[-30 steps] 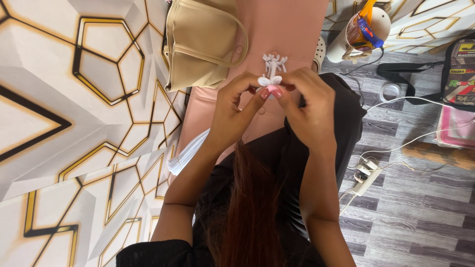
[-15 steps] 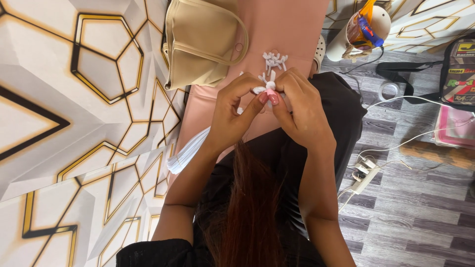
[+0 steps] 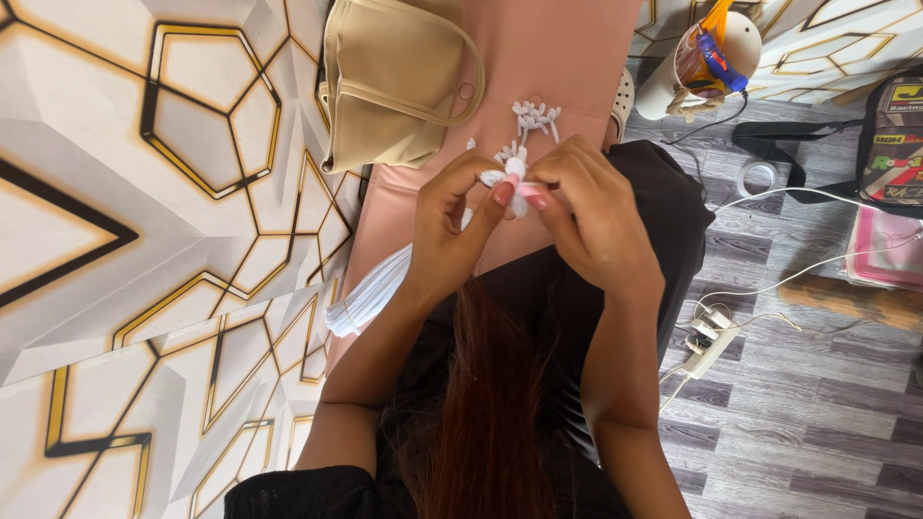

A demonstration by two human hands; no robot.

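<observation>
The left hand and right hand meet fingertip to fingertip, both pinching a small white plastic piece between them. Just beyond the hands more white pieces lie on the pink surface; a beige handbag sits past the left hand.

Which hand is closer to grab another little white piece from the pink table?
Probably the right hand. The loose white pieces lie on the pink table just above its knuckles. The left hand sits lower and farther to the side, pinching the white piece both hands hold.
</observation>
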